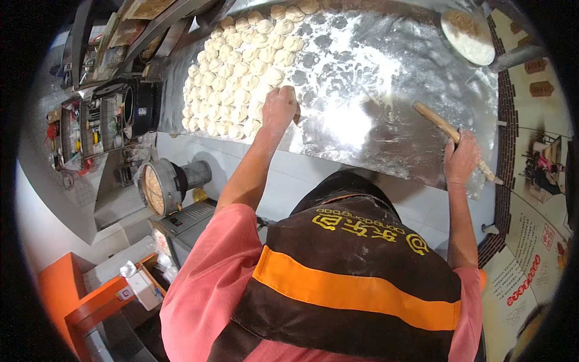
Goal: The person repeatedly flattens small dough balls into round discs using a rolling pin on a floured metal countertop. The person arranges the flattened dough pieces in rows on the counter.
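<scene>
Rows of pale dough pieces (234, 75) cover the left part of a floured metal worktable (398, 131). At their right edge is my left hand (279, 107), its fingers bent down by a dough piece; whether it grips one is hidden. A dark edge of some object shows just beside that hand. My right hand (462, 156), at the table's right front, is closed around a wooden rolling pin (436, 121), which slants from upper left to lower right.
A round container of flour (468, 37) stands at the back right. Left of the table are a black bin (144, 108), shelves (83, 131) and a round steamer basket (156, 189) with pale pieces in it. A brick-patterned border runs along the right.
</scene>
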The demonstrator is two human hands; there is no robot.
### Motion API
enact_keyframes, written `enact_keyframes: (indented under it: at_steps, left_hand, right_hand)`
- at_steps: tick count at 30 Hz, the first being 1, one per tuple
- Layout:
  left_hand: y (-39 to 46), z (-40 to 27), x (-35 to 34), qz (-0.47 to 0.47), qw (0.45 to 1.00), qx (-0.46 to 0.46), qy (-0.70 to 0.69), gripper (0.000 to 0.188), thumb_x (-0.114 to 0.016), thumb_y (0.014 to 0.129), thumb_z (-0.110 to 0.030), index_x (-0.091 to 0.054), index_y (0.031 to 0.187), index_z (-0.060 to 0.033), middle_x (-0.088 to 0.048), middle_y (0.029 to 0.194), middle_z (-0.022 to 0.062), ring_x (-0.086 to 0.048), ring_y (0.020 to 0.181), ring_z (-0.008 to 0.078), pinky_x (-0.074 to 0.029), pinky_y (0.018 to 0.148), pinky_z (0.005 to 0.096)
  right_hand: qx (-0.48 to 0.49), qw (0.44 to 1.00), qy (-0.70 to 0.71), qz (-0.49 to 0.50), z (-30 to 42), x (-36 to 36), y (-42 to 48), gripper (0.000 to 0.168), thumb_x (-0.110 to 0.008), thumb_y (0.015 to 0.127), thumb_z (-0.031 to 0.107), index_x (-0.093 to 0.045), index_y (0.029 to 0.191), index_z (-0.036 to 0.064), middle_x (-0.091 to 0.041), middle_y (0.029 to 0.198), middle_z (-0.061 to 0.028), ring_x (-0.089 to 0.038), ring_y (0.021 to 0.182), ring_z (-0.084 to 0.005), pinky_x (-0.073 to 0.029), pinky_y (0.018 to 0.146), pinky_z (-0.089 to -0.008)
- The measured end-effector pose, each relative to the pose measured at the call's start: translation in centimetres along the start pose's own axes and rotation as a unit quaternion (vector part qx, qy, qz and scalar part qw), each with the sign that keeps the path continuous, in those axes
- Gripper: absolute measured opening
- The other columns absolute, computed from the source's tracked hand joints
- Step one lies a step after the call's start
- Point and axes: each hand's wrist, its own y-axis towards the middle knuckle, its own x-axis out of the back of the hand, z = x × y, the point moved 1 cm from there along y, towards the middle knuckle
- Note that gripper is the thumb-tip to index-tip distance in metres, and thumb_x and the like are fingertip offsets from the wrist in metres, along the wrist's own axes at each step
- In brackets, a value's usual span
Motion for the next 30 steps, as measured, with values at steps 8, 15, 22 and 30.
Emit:
enact_keyframes:
  at_steps: [8,15,22,30]
  left_hand:
    - [0.4,-5.3,-2.5,-0.045,0.994,-0.07,-0.07,0.041,-0.07,0.072,-0.021,-0.06,0.108,-0.0021,-0.059,0.096,0.0169,-0.054,0.101,0.0328,-0.044,0.087,0.0399]
    - [4.6,-12.0,-3.1,-0.086,0.97,-0.163,-0.161,0.033,-0.072,0.065,-0.015,-0.062,0.094,-0.001,-0.06,0.085,0.0192,-0.059,0.09,0.0343,-0.047,0.077,0.0434]
    - [6.9,-18.3,-6.2,-0.119,0.922,-0.365,0.053,0.023,-0.058,0.079,-0.016,-0.064,0.098,-0.0057,-0.062,0.095,0.0163,-0.056,0.096,0.0344,-0.045,0.085,0.0445]
    - [4.1,-18.0,-8.4,-0.064,0.943,-0.327,-0.016,0.021,-0.058,0.079,-0.011,-0.065,0.096,-0.0023,-0.061,0.1,0.0153,-0.053,0.1,0.0324,-0.045,0.085,0.042]
  right_hand:
    - [-0.007,0.999,0.032,-0.009,-0.1,-0.1,-0.1,0.042,-0.058,0.08,0.024,-0.055,0.118,0.005,-0.053,0.126,-0.0135,-0.047,0.118,-0.0318,-0.03,0.1,-0.0467]
    - [-0.004,0.999,0.024,-0.035,0.1,0.3,-0.3,0.041,-0.058,0.08,0.025,-0.055,0.116,0.007,-0.054,0.121,-0.0115,-0.047,0.115,-0.0314,-0.03,0.101,-0.0481]
    - [-0.011,0.999,0.025,-0.035,0.2,0.3,-0.4,0.042,-0.06,0.08,0.024,-0.055,0.118,0.007,-0.053,0.122,-0.011,-0.046,0.117,-0.032,-0.029,0.102,-0.0497]
    - [-0.007,0.997,0.067,-0.029,0.2,0.4,-0.4,0.041,-0.062,0.081,0.023,-0.054,0.118,0.006,-0.053,0.124,-0.0126,-0.045,0.12,-0.033,-0.027,0.104,-0.0493]
